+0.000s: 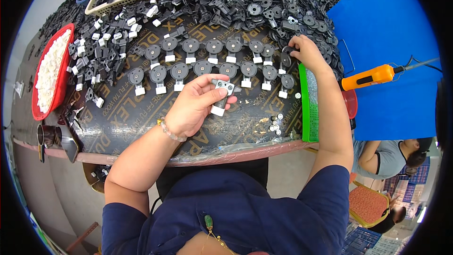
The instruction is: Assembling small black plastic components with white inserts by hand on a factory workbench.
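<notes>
My left hand (196, 101) is closed on a small caster bracket (222, 95), black with a grey top plate and a white lower end, with my thumb pressed on the plate. At the far right my right hand (309, 53) reaches to the edge of the heap of black discs. Its thumb and fingertips close on a black plastic disc (289, 49), partly hidden by the fingers. Two rows of assembled parts, each a black disc (179, 71) over a white-ended bracket, lie just beyond my left hand.
Loose black parts (222, 0) heap up at the back, with a beige basket (127, 1) among them. White pieces fill a red basket (35, 108) at left. On the right are a green tray (306, 113), small metal rollers (276, 125) and an orange-handled electric tool (370, 78).
</notes>
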### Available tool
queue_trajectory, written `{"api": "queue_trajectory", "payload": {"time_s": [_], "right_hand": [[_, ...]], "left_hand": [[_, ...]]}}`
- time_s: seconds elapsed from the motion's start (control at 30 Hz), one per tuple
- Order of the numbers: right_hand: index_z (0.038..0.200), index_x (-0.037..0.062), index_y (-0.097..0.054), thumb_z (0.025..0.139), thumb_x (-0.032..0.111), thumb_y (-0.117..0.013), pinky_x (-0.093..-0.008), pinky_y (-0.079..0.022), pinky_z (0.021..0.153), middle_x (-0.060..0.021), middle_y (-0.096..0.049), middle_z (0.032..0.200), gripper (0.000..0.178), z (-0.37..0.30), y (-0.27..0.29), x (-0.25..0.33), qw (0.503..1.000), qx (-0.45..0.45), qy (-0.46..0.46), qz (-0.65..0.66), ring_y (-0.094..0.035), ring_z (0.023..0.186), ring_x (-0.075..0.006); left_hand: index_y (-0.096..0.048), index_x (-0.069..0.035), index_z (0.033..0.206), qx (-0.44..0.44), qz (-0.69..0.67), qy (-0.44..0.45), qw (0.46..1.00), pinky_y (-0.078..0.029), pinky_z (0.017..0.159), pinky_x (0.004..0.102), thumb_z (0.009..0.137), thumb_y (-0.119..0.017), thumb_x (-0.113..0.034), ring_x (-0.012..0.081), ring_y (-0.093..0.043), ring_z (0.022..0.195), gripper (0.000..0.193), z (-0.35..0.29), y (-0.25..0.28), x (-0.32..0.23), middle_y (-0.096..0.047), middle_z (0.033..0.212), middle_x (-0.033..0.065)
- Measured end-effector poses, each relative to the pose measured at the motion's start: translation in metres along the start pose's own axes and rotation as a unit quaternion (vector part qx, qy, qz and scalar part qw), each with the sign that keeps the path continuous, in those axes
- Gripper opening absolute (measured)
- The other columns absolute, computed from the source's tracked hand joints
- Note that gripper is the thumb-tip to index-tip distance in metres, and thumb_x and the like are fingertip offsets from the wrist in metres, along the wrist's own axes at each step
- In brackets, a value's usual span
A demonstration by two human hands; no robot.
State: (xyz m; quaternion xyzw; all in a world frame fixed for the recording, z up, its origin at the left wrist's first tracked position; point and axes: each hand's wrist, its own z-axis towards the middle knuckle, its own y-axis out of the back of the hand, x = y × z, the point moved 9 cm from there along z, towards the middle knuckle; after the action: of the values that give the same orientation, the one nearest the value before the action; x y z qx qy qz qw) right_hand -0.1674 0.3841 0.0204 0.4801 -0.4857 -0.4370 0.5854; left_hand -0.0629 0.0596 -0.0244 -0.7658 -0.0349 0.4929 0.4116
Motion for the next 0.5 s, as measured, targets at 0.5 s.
{"api": "queue_trajectory", "payload": {"time_s": [0.5], "right_hand": [[0.09,0.0018,-0.045,0.082,0.006,-0.06,-0.0381,-0.051,0.088,-0.0167,-0.072,0.11,0.018,-0.021,0.018,0.091,0.982,-0.023,0.085,0.165,-0.067,0.097,-0.0255]], "left_hand": [[-0.057,0.001,0.131,-0.013,0.014,-0.02,1.0,-0.059,0.083,0.0309,0.098,-0.066,-0.004,0.0224,-0.072,0.099,0.035,0.0,0.0,-0.006,-0.07,0.107,0.0115]]}}
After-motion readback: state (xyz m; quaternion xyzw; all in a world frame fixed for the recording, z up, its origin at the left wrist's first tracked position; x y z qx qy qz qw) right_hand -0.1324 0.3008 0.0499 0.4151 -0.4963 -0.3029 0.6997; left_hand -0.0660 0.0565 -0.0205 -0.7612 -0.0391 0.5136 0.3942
